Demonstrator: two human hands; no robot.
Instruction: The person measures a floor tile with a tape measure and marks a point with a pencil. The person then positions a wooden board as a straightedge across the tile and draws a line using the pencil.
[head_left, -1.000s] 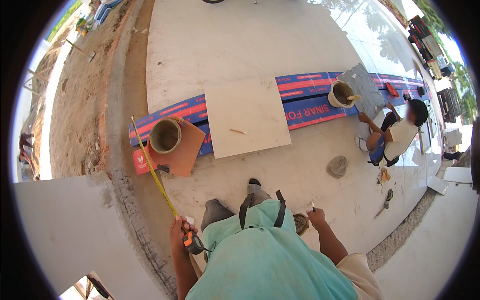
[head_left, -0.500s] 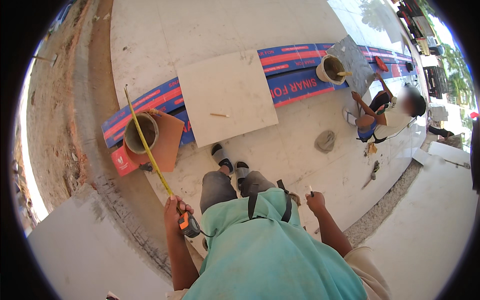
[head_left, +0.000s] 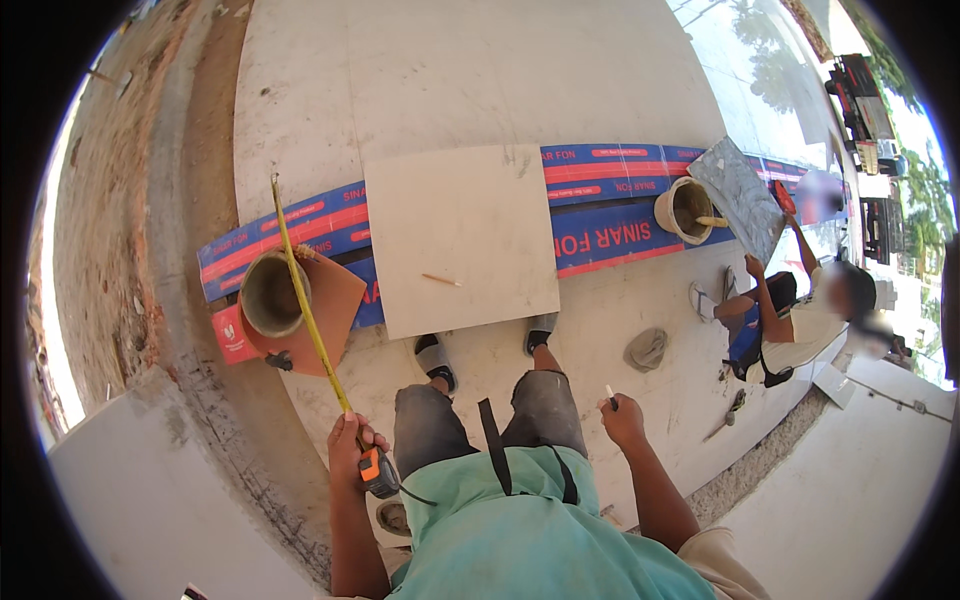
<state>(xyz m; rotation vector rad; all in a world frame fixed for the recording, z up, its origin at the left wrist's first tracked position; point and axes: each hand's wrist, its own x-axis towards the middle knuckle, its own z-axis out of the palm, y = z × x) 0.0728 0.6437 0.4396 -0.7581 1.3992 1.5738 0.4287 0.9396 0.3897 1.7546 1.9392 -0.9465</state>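
My left hand [head_left: 352, 445] is closed around an orange and black tape measure [head_left: 378, 472]. Its yellow blade [head_left: 318, 345] extends forward past the left bucket, the tip over the pale floor. My right hand [head_left: 624, 420] is closed on a slim pen-like stick [head_left: 611, 397], white at one end and dark at the other. In front of my feet a large pale square tile [head_left: 465, 220] rests on blue and red printed cardboard strips [head_left: 610, 238]. A short wooden pencil [head_left: 441, 279] lies on this tile.
A used bucket [head_left: 272, 318] stands on a brown board at left; another bucket [head_left: 668, 215] is at right. There a co-worker [head_left: 815, 320] crouches, one hand on a grey tile [head_left: 745, 190], the other holding a red tool [head_left: 783, 197]. A grey lump [head_left: 646, 349] and a trowel [head_left: 731, 415] lie nearby.
My feet have moved apart, one now at the tile's near edge. The view has shifted. The co-worker's one hand now holds the red tool, which lay on the cardboard before.
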